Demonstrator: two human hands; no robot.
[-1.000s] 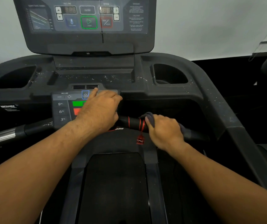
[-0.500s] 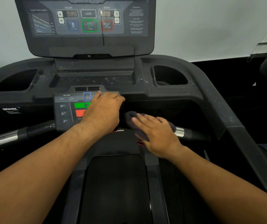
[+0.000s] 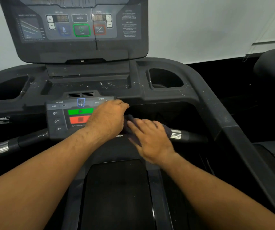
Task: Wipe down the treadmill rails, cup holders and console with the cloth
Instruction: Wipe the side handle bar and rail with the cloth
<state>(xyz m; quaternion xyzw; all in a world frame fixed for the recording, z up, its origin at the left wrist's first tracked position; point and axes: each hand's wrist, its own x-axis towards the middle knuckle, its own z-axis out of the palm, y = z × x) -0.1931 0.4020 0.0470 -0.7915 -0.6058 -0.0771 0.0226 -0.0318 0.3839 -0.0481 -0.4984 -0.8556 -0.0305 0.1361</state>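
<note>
Cloth farther left on the rail, beneath the flat right grip.

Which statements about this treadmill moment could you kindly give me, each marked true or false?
1. The right hand presses the cloth onto the handlebar with straight fingers. True.
2. The left hand rests on the lower control panel. True.
3. The cloth lies in the right cup holder. False: it is under the right hand on the handlebar.
4. The tray between the cup holders is spotless. False: white specks are scattered over it.
5. On the lower control panel, the green button sits below the red button. False: green is above red.
</note>
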